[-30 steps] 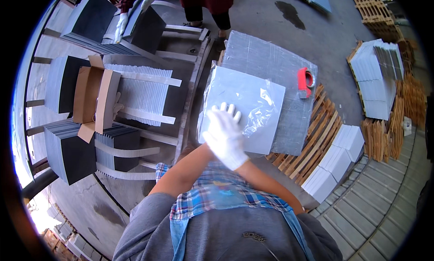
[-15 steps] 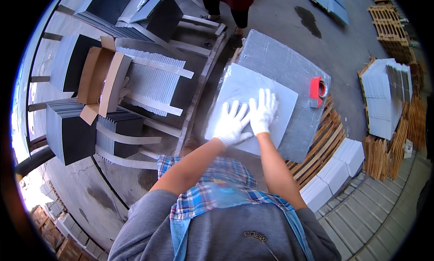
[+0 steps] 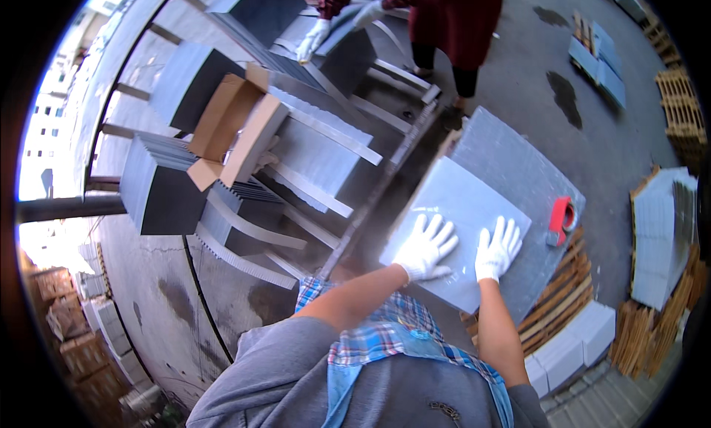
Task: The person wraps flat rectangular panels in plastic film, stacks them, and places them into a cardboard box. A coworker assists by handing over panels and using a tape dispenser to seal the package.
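Both of my hands wear white knit gloves and lie palm down on a square, pale grey panel (image 3: 474,194) with a glossy film-like surface. My left hand (image 3: 426,250) rests on its lower left part, fingers spread. Near the panel's right side, my right hand (image 3: 498,250) is flat too, with its fingers stretched out. Beneath is a larger, darker grey board (image 3: 511,143), which shows a scuffed, shiny covering. A red tape dispenser (image 3: 561,222) stands on that board, to the right of my right hand. Neither hand grips anything.
At left, a metal rack (image 3: 404,150) holds dark panels (image 3: 167,183), pale strips and an open cardboard box (image 3: 235,128). A co-worker's gloved hand (image 3: 315,41) touches a panel there. Wooden slats (image 3: 559,302) and white blocks (image 3: 578,339) lie at right; wrapped stacks (image 3: 663,235) stand beyond.
My hands, close together before, are now apart on the panel, the right one nearer its right side. The whole view has turned, and the co-worker's arms now show at the top.
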Demonstrator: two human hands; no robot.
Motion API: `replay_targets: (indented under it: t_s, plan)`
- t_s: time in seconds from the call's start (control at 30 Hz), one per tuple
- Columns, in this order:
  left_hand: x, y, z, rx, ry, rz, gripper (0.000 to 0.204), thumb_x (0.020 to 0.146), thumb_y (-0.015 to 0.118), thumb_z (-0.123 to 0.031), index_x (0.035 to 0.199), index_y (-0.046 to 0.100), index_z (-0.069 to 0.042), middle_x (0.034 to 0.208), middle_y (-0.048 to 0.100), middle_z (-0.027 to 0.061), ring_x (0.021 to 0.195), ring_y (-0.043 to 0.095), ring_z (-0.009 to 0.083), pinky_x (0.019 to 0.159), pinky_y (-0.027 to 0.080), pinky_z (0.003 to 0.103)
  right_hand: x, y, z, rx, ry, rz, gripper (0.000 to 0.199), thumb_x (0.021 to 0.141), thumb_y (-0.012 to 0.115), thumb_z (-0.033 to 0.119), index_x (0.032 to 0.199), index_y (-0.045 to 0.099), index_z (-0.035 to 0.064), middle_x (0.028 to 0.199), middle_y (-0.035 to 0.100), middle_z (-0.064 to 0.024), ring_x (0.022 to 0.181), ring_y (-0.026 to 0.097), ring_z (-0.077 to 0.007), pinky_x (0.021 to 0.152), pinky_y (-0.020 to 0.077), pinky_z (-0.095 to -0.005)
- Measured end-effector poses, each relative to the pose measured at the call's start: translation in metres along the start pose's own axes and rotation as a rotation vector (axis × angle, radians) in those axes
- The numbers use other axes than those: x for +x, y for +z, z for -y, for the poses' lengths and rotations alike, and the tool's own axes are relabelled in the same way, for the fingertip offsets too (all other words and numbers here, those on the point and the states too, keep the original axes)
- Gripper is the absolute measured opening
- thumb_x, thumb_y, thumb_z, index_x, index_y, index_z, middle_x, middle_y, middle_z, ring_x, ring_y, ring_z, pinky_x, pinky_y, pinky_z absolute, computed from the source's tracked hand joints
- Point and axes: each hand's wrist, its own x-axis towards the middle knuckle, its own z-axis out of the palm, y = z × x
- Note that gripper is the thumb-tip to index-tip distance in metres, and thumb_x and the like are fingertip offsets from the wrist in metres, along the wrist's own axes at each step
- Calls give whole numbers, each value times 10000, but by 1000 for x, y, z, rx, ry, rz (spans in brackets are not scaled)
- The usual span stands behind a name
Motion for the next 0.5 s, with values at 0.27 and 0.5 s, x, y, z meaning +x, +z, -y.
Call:
replay_targets:
  t_s: [0.27, 0.5]
  plan:
    - [-7, 14, 4, -82, 2, -75, 789, 830, 638, -587, 1427, 487, -95, 1534, 386, 175, 1433, 314, 411, 1145, 230, 633, 0, -8, 6, 2, 16, 59, 579, 984, 504, 442, 1452, 475, 103, 1530, 402, -193, 1429, 334, -401, 1182, 233, -549]
    - [-10, 13, 4, -136, 0, -67, 790, 832, 653, -563, 1435, 473, -86, 1553, 347, 188, 1457, 274, 417, 1160, 192, 645, 2, -15, 11, -23, 39, 96, 578, 996, 482, 434, 1467, 454, 99, 1547, 378, -191, 1437, 322, -396, 1189, 223, -543]
